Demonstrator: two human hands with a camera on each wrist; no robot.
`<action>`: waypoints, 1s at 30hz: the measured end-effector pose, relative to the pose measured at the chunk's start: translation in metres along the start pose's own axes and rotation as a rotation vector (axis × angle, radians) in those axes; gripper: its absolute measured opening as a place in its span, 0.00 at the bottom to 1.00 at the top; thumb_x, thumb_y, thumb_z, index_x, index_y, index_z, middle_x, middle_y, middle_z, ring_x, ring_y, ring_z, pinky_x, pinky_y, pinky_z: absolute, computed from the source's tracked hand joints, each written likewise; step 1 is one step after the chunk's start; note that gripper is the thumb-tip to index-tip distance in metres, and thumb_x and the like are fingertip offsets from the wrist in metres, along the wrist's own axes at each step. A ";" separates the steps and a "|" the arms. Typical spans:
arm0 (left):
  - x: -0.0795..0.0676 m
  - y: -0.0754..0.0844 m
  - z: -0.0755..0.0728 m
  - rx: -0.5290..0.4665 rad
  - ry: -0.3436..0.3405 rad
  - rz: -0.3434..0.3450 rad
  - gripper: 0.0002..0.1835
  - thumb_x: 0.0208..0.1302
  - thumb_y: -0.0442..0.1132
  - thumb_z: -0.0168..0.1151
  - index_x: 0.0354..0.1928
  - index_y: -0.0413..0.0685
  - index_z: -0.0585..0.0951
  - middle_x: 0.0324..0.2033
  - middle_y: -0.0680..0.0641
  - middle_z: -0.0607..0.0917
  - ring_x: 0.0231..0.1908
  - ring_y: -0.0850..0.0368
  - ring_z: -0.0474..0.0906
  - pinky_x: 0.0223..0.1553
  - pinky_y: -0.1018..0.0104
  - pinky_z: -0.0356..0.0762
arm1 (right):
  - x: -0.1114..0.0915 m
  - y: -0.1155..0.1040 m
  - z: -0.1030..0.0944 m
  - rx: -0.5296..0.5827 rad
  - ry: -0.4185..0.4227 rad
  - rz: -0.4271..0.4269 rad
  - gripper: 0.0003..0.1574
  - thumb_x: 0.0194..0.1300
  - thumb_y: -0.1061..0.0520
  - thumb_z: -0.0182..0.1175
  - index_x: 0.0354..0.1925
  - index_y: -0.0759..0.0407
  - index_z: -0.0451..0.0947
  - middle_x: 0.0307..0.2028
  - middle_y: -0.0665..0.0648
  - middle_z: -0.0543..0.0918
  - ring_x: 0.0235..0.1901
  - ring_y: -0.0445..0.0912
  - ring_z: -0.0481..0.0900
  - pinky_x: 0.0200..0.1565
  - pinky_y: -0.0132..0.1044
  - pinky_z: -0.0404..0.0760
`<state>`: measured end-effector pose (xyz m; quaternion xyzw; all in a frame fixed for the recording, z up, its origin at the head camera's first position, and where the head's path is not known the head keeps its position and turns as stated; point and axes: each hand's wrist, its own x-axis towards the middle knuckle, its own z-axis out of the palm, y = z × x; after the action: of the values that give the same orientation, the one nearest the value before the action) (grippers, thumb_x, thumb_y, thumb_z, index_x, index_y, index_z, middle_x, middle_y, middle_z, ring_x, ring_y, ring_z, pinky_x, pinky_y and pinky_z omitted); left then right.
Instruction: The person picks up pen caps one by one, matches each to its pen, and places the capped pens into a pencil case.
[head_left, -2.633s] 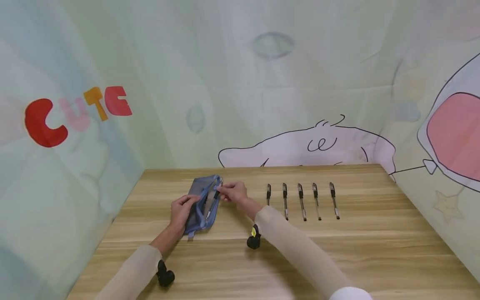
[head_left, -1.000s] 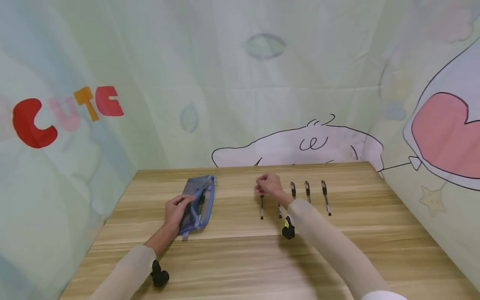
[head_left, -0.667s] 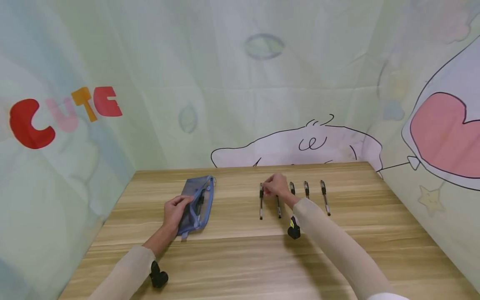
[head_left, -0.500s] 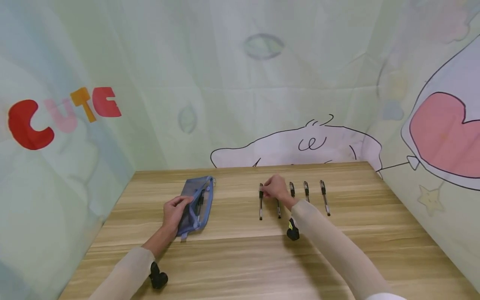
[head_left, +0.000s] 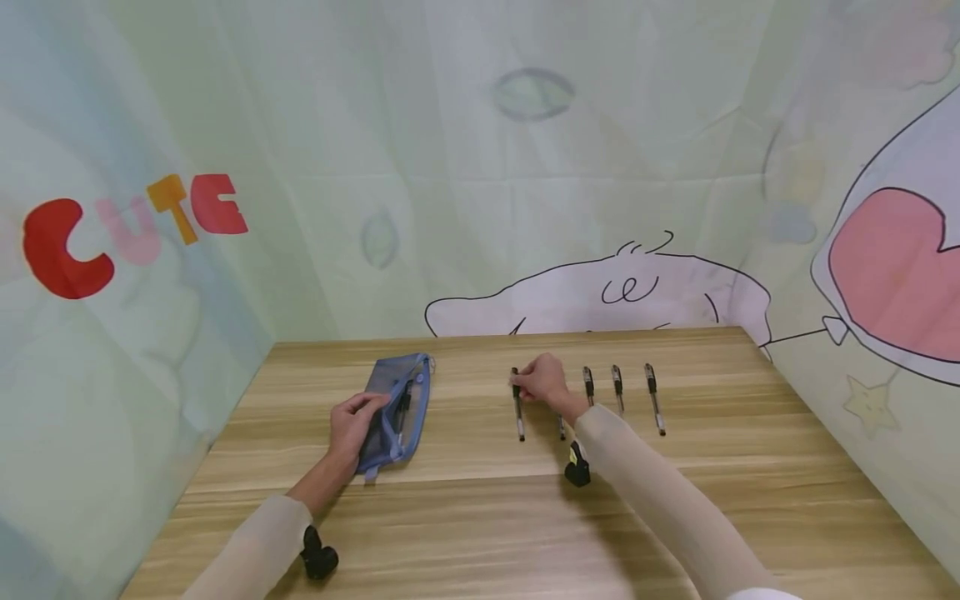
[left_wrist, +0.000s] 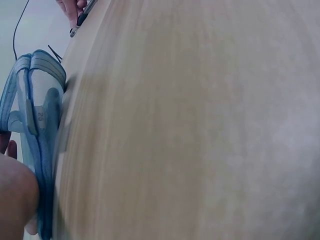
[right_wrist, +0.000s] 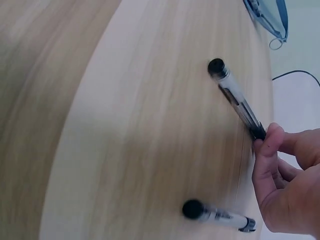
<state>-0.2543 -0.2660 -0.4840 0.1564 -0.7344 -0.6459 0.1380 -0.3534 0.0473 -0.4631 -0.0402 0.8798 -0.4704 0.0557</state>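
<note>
My left hand pinches the near side of a blue mesh zip pouch at the table's left, keeping its mouth apart. Inside lies a black pen, visible through the opening. Further right, my right hand grips the dark upper end of a clear-barrelled pen between thumb and fingers. The right wrist view shows that pen's black-tipped lower end pointing away from the fingers, close over the wood. A second pen lies below the hand there, partly covered by the right wrist in the head view.
Three more capped pens stretch in a row to the right: one pen, another pen and the outermost pen. The wooden table meets a printed fabric backdrop at its back and sides.
My right hand left the pouch, where it held a pen now inside, and moved right to the row. It has since taken the leftmost pen, whose top shifted slightly left. My left hand stays on the pouch.
</note>
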 end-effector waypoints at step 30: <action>-0.012 0.007 0.014 0.011 0.000 0.045 0.13 0.63 0.39 0.71 0.44 0.37 0.89 0.24 0.73 0.85 0.35 0.73 0.78 0.41 0.80 0.73 | -0.008 -0.045 0.059 0.632 -0.215 0.144 0.18 0.71 0.61 0.64 0.51 0.75 0.82 0.24 0.51 0.85 0.19 0.34 0.72 0.20 0.21 0.69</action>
<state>-0.2495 -0.2483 -0.4791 0.1405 -0.7412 -0.6387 0.1518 -0.3368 -0.0249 -0.4576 -0.0083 0.6803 -0.7076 0.1909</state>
